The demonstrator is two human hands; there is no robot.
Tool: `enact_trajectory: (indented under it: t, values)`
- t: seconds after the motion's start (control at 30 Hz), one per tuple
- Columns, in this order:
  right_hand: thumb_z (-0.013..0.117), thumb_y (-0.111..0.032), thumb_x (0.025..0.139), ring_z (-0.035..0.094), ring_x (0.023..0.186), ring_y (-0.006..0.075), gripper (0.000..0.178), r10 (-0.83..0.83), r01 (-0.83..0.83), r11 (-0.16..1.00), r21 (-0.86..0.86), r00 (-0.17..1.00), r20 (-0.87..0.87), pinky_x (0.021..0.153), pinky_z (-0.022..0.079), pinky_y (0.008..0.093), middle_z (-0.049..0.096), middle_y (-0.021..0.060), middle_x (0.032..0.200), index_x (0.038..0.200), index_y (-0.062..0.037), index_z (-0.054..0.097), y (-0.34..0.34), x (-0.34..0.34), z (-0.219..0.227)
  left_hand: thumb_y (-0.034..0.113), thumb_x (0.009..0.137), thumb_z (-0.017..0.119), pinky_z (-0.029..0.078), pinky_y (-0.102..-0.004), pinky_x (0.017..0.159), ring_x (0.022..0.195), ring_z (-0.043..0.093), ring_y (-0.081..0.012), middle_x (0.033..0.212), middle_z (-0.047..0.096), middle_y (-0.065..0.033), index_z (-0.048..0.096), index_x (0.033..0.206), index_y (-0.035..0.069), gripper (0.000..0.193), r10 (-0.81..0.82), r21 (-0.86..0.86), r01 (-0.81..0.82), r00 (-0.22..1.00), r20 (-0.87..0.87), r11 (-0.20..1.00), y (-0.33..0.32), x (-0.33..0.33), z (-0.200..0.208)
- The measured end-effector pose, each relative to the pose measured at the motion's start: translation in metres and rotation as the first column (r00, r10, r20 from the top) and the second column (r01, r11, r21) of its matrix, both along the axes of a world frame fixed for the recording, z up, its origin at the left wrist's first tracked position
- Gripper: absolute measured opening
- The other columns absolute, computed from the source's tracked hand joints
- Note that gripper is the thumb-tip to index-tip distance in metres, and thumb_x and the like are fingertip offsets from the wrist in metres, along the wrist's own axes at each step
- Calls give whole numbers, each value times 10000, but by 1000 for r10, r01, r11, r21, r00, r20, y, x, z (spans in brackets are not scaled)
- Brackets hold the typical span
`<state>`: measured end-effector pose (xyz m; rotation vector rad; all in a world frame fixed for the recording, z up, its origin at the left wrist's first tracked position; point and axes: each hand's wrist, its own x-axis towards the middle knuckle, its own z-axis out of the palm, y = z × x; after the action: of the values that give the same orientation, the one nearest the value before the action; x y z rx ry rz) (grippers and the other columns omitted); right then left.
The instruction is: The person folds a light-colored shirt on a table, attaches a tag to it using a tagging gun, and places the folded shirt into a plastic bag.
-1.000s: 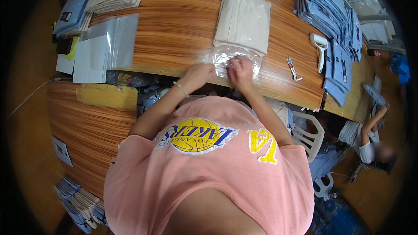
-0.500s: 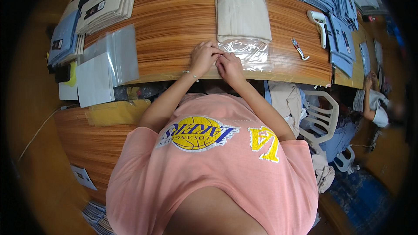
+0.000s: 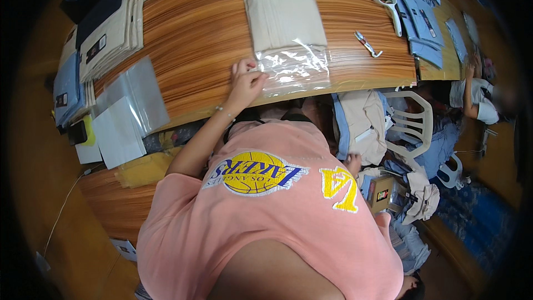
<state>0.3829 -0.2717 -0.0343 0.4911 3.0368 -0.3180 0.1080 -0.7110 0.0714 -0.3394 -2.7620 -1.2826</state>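
A folded cream garment lies in a clear plastic bag (image 3: 293,72) on the table, its loose flap toward me. My left hand (image 3: 248,83) is at the flap's left edge, fingers curled, thumb and forefinger pinched on the plastic. Down at my right side, beside the beige cloth hanging over a chair, only a small part of my right hand (image 3: 353,162) shows. My shirt covers its arm, and its fingers are too hidden to read.
Left: cream garment stack (image 3: 111,44), empty clear bags (image 3: 140,94), white sheets (image 3: 118,133). Right: a white handheld scanner-like tool (image 3: 387,8), small snips (image 3: 367,44), bagged blue garments (image 3: 419,22). A white plastic chair (image 3: 425,122) stands beyond the table edge; another person (image 3: 472,91) sits far right.
My right hand has left the bag's flap and dropped to my right side near the beige cloth. The left hand stays at the flap's left edge. The whole view has shifted and tilted.
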Motion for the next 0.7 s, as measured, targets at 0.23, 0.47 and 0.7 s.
enact_trajectory:
  t: [0.23, 0.47, 0.7]
  values:
    - [612, -9, 760, 507, 1014, 375, 270, 195, -370, 907, -199, 790, -581, 870, 421, 422, 557, 202, 1034, 1028, -31, 586, -84, -251, 97, 33, 769, 628, 422, -401, 900, 1044, 518, -286, 1065, 569, -99, 628, 934, 53, 166, -115, -109, 87, 950, -290, 990, -30, -43, -3]
    - [554, -124, 784, 478, 1190, 241, 160, 927, -940, 270, 206, 196, -320, 1016, 363, 468, 543, 72, 1230, 939, -90, 577, -98, -394, 114, 84, 749, 675, 456, -365, 918, 1110, 521, -266, 1126, 592, -78, 636, 912, 36, 174, -409, -373, 276, 844, -346, 886, -31, -63, 2]
    - [558, -150, 772, 518, 1127, 224, 153, 961, -971, 128, 202, 71, -268, 976, 401, 411, 590, 66, 1116, 912, -88, 563, -105, -410, 113, 84, 782, 638, 473, -342, 902, 1090, 537, -275, 1167, 574, -92, 591, 999, 29, 228, -473, -362, 378, 853, -221, 852, -38, -63, -7]
